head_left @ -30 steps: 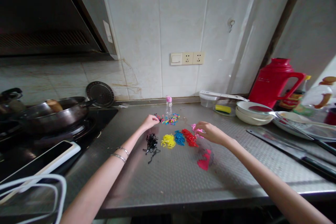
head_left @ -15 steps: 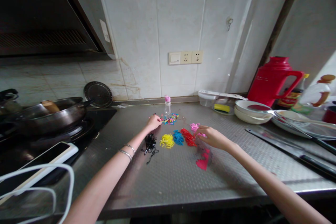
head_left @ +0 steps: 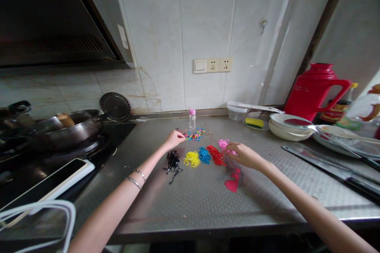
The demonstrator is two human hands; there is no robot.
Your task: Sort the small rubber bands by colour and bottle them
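Hazard assessment, as a judgement: the sorted heaps lie close together on the ribbed stainless-steel worktop [head_left: 202, 205], so a wrist or forearm dragged low across them could smear one colour into the next. The heap of black elastic bands [head_left: 172, 161] sits just beside the left forearm and is the most exposed. The bands are small and springy, so a loose pinch could let one flick away across the worktop. The small clear bottle with a pink cap [head_left: 192, 118] stands upright just behind the heap of mixed multicoloured elastic bands [head_left: 194, 134] and could be tipped by an overshooting reach. The left hand [head_left: 175, 139] has its grip drawn together, fingertips at the near left edge of the mixed heap; whether a band is pinched cannot be told. The right hand [head_left: 245, 155] has its grip curled, pinching a few loose pink elastic bands [head_left: 230, 152] that protrude at the fingertips, just in front of the heap of pink elastic bands [head_left: 222, 142]. The yellow heap [head_left: 191, 159], blue heap [head_left: 203, 155] and red heap [head_left: 216, 155] lie between the two hands; a crumpled clear plastic bag with magenta contents [head_left: 234, 181] lies just beneath the right wrist
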